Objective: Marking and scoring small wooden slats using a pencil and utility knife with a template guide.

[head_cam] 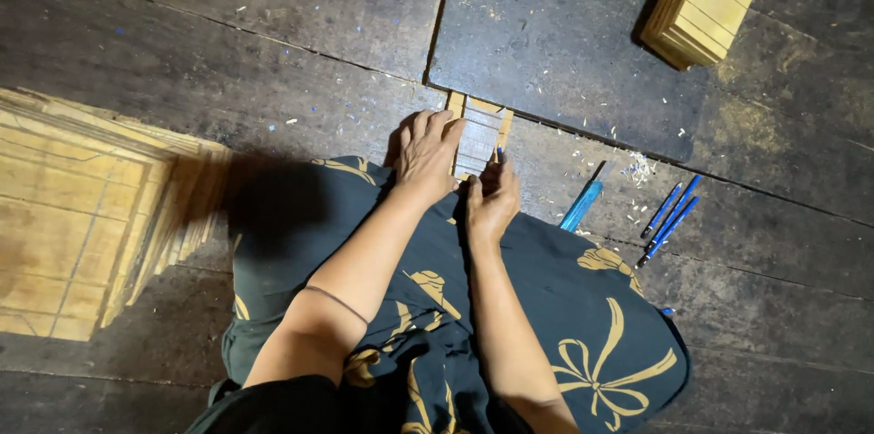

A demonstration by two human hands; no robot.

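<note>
Both hands work at a small wooden board lying just beyond the person's knees. Left hand lies flat on the board's left edge, fingers spread, gripping nothing. Right hand, just right of it, pinches a blue pencil tip-down on the board. Three more blue pencils lie well right of the board.
</note>
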